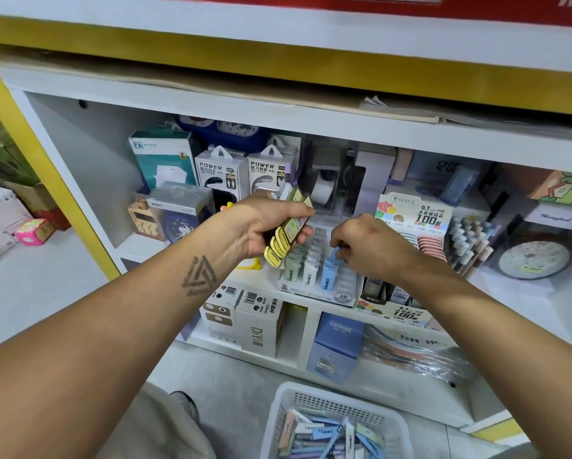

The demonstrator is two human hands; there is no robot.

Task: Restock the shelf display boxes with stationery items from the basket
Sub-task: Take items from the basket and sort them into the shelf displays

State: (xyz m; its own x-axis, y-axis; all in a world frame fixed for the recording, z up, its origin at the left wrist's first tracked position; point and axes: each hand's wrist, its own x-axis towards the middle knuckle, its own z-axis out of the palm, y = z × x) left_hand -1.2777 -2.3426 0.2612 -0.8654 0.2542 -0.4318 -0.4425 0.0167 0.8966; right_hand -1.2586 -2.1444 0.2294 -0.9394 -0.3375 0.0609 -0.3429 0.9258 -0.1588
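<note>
My left hand (268, 223) grips a fanned stack of yellow lead-refill cases (279, 245) above the left side of the white display box (317, 286). In that box stand rows of green, white and blue cases. With its fingertips my right hand (367, 241) pinches the top of a blue case (331, 271) standing in the box's blue row. The white mesh basket (279, 422) sits on the floor below, holding several loose pastel cases.
Power bank packs (221, 173), a teal box and small clocks fill the shelf's back. A second lead display (413, 210) and a pencil rack (470, 243) stand to the right. White and blue cartons (337, 346) occupy the lower shelf.
</note>
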